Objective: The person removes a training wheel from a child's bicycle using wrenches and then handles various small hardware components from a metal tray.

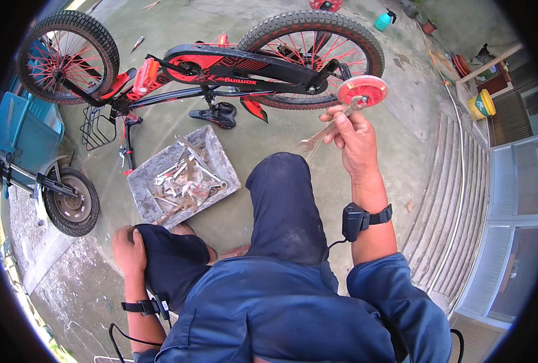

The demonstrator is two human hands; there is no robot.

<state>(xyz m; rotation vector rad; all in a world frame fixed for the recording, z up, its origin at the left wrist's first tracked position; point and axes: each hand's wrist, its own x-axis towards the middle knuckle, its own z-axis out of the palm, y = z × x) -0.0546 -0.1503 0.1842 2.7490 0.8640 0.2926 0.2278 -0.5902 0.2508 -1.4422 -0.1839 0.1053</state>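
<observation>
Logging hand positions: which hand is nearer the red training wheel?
Right. The right hand grips a wrench just below the red training wheel; the left hand rests on the knee, far away.

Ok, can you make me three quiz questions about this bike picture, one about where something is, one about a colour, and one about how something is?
1. Where is the left hand?
A. On the knee
B. On the tyre
C. In the tray

2. What colour are the bike spokes?
A. Blue
B. Red
C. White

3. How does the bike stand?
A. Upright on its wheels
B. Hung from a hook
C. Upside down, wheels up

Answers:
1. A, the hand rests on the person's left knee, apart from the tray of tools.
2. B, both wheels show red spokes.
3. C, the saddle and handlebar rest on the ground with the wheels on top, while the right hand holds a wrench by the small training wheel.
</observation>
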